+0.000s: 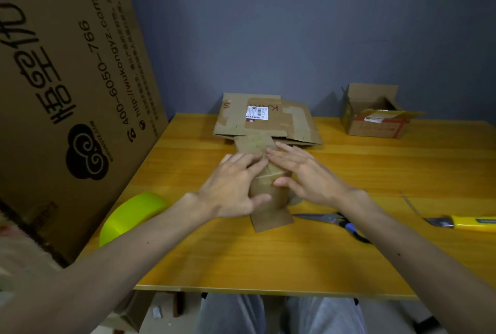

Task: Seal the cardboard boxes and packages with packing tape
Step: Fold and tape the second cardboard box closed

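Observation:
A small brown cardboard box (268, 199) stands in the middle of the yellow table (268, 258), one flap lying toward me and one away. My left hand (230, 186) presses on its top from the left with straight fingers. From the right, my right hand (303, 172) lies flat on the top, thumb against the box's front. A flattened cardboard box with a shipping label (265, 119) lies just behind. A roll of tape (295, 201) is mostly hidden behind my right wrist.
A huge printed carton (67, 79) leans along the table's left edge. A lime-green roll (131, 215) sits at front left. Scissors (335, 219) and a yellow utility knife (467, 222) lie to the right. An open small box (375, 116) stands at back right.

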